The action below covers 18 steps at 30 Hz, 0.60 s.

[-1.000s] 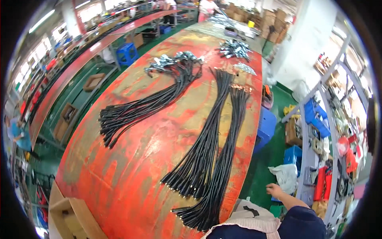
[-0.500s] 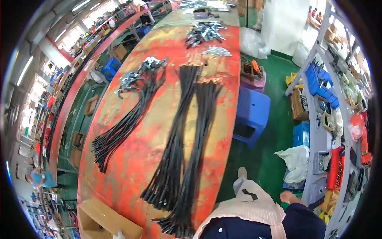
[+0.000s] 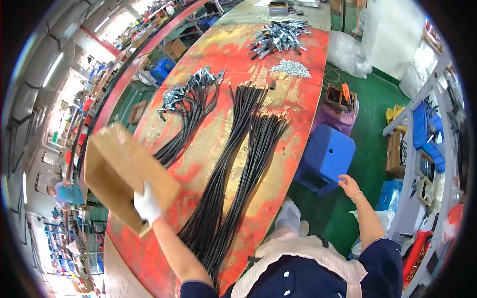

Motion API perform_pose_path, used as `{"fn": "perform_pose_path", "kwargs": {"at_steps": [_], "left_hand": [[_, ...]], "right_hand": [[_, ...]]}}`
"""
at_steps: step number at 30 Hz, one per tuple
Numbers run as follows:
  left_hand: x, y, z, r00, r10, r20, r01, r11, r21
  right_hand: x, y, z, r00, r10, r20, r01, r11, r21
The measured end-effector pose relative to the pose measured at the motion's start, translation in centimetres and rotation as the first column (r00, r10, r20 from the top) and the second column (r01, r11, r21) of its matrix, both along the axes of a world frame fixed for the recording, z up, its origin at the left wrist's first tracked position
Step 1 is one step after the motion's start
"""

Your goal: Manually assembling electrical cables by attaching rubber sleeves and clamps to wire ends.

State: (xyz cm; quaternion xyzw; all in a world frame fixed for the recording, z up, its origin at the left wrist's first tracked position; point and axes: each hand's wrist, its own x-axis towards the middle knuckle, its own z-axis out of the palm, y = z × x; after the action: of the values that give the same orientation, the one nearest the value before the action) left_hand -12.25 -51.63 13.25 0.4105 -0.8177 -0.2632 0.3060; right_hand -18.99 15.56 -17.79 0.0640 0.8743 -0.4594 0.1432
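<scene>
My left hand point(image 3: 147, 204), in a white glove, grips the near edge of a cardboard box point(image 3: 144, 171). The box is tilted, its open side toward the left, and hides the lower ends of the left bundle of black cables point(image 3: 184, 126). That bundle has metal clamps point(image 3: 186, 92) at its far end. Two more bundles of black cables point(image 3: 218, 193) with bare copper-coloured ends lie along the middle of the table. Off the table's right edge, my bare right hand point(image 3: 350, 186) hangs near a blue plastic stool point(image 3: 330, 154), fingers loosely apart and holding nothing.
The long table point(image 3: 273, 198) has worn red paint. Toward its far end lie a heap of metal clamps point(image 3: 280, 38) and a pile of small metal parts point(image 3: 292, 68). A grey shelf rack point(image 3: 410, 164) stands at the right. Far left, another person point(image 3: 62, 191) is visible.
The cardboard box has risen from the near left corner and moved forward over the table with my left hand. My right hand has moved forward, close to the stool.
</scene>
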Motion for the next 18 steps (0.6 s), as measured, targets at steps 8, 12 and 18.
{"fn": "perform_pose_path", "kwargs": {"at_steps": [8,12,18], "left_hand": [[-26.8,4.1,-6.5,0.958,-0.069,0.279,0.109,0.985,-0.131],[-35.0,6.2,-11.8,0.899,-0.197,0.392,0.179,0.98,0.083],[-31.7,8.2,-11.8,0.788,-0.5,0.358,0.52,0.853,0.046]], "right_hand": [[22.8,9.8,-1.2,0.843,-0.306,0.443,0.098,0.896,0.433],[24.4,3.6,-2.1,0.8,-0.282,0.529,0.119,0.94,0.321],[23.1,-0.5,-1.7,0.829,-0.23,0.51,0.122,0.964,0.236]]}}
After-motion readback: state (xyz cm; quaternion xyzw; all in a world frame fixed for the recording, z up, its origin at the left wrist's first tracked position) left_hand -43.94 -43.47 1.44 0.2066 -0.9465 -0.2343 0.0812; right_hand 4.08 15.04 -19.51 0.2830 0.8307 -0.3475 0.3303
